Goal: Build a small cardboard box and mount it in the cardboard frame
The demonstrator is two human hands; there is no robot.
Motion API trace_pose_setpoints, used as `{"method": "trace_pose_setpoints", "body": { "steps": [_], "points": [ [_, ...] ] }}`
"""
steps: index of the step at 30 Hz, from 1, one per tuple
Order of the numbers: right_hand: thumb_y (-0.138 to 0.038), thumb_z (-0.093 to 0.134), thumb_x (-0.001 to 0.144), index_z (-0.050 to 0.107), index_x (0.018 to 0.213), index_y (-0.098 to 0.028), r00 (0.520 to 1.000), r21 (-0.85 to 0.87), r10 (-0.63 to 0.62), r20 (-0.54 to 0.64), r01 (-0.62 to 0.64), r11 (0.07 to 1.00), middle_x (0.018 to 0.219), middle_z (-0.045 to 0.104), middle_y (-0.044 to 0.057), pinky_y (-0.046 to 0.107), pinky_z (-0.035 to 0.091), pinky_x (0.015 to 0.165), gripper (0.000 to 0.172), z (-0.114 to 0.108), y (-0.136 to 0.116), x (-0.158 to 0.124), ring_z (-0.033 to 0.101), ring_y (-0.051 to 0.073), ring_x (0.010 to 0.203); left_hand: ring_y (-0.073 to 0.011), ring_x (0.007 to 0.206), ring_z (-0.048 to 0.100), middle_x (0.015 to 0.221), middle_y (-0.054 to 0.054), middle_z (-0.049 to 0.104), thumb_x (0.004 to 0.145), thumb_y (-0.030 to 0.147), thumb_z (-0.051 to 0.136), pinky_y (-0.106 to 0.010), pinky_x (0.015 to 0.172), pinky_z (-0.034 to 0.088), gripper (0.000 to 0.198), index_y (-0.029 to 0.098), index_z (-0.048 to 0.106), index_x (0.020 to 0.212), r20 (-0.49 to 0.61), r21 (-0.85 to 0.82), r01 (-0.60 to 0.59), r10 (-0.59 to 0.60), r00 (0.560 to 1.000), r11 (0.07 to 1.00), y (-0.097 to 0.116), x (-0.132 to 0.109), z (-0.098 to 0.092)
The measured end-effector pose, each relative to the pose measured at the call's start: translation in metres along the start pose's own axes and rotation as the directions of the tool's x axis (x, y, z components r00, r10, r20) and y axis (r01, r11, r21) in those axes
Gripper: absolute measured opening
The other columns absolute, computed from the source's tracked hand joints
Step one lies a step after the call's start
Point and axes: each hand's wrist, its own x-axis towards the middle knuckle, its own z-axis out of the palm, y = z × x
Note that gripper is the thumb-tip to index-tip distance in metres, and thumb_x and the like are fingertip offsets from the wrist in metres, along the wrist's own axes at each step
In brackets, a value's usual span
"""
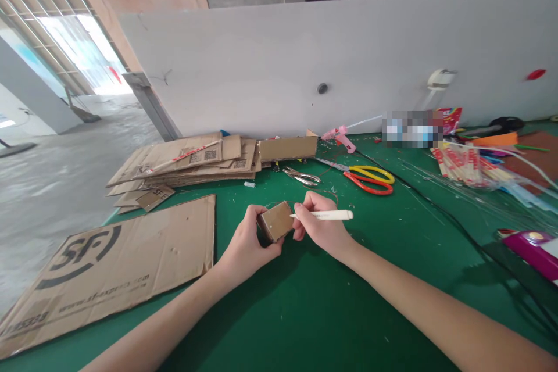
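Observation:
Over the middle of the green table, my left hand grips a small cardboard box, thumb below and fingers behind it. The box is tilted, with one flat brown face turned up. My right hand is closed around a white marker pen. The pen's tip points left and reaches the right edge of the box; whether it touches I cannot tell. Beyond the hands lie silver pliers and scissors with one yellow and one red handle.
Flattened cardboard is stacked at the back left, with a large printed sheet in front. A pink glue gun lies at the back, its black cable running right. Wrapped sticks and a purple object lie right. A grey partition stands behind.

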Motion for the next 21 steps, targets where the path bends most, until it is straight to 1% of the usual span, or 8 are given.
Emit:
{"method": "trace_pose_setpoints", "body": {
  "steps": [7, 12, 14, 17, 21],
  "points": [
    [-0.031, 0.057, 0.081, 0.041, 0.062, -0.021, 0.996, 0.001, 0.048, -0.072, -0.048, 0.999, 0.05, 0.06, -0.005, 0.022, 0.048, 0.036, 0.027, 0.005, 0.0, 0.0, 0.061, 0.014, 0.038, -0.0185, 0.085, 0.056, 0.092, -0.001, 0.059, 0.069, 0.029, 0.067, -0.03, 0.071, 0.044, 0.042, 0.022, 0.039, 0.099, -0.012, 0.008, 0.017, -0.017, 1.0, 1.0, 0.003, 0.0, -0.001],
    [-0.028, 0.058, 0.077, 0.041, 0.061, -0.021, 0.985, -0.011, 0.13, -0.11, -0.132, 0.991, 0.047, 0.059, -0.005, 0.021, 0.047, 0.034, 0.025, 0.006, -0.006, 0.0, 0.06, 0.015, 0.037, -0.019, 0.085, 0.057, 0.092, -0.002, 0.06, 0.067, 0.029, 0.068, -0.03, 0.069, 0.044, 0.043, 0.022, 0.039, 0.098, -0.016, 0.003, 0.024, -0.024, 1.0, 1.0, 0.002, 0.0, 0.0],
    [-0.027, 0.058, 0.076, 0.04, 0.06, -0.021, 0.983, -0.022, 0.152, -0.103, -0.155, 0.988, 0.046, 0.058, -0.005, 0.021, 0.047, 0.034, 0.024, 0.006, -0.008, 0.0, 0.06, 0.014, 0.037, -0.0186, 0.083, 0.057, 0.092, -0.002, 0.06, 0.068, 0.03, 0.068, -0.029, 0.068, 0.043, 0.043, 0.022, 0.039, 0.098, -0.014, 0.002, 0.017, -0.017, 1.0, 1.0, 0.002, 0.0, 0.0],
    [-0.026, 0.057, 0.075, 0.04, 0.06, -0.022, 0.985, -0.039, 0.152, -0.079, -0.155, 0.987, 0.046, 0.057, -0.006, 0.021, 0.047, 0.034, 0.023, 0.005, -0.01, 0.001, 0.06, 0.014, 0.036, -0.0177, 0.081, 0.056, 0.09, -0.001, 0.059, 0.069, 0.03, 0.067, -0.028, 0.067, 0.042, 0.041, 0.021, 0.04, 0.098, 0.004, -0.007, 0.009, -0.009, 1.0, 1.0, 0.003, -0.001, -0.001],
    [-0.027, 0.057, 0.076, 0.039, 0.061, -0.022, 0.983, -0.037, 0.148, -0.112, -0.153, 0.988, 0.046, 0.056, -0.006, 0.019, 0.045, 0.033, 0.024, 0.007, -0.01, 0.001, 0.058, 0.013, 0.035, -0.0175, 0.081, 0.055, 0.088, -0.001, 0.058, 0.069, 0.029, 0.066, -0.028, 0.067, 0.042, 0.039, 0.021, 0.04, 0.097, 0.01, -0.022, 0.015, -0.015, 1.0, 1.0, 0.006, -0.001, -0.001]
  ]
}}
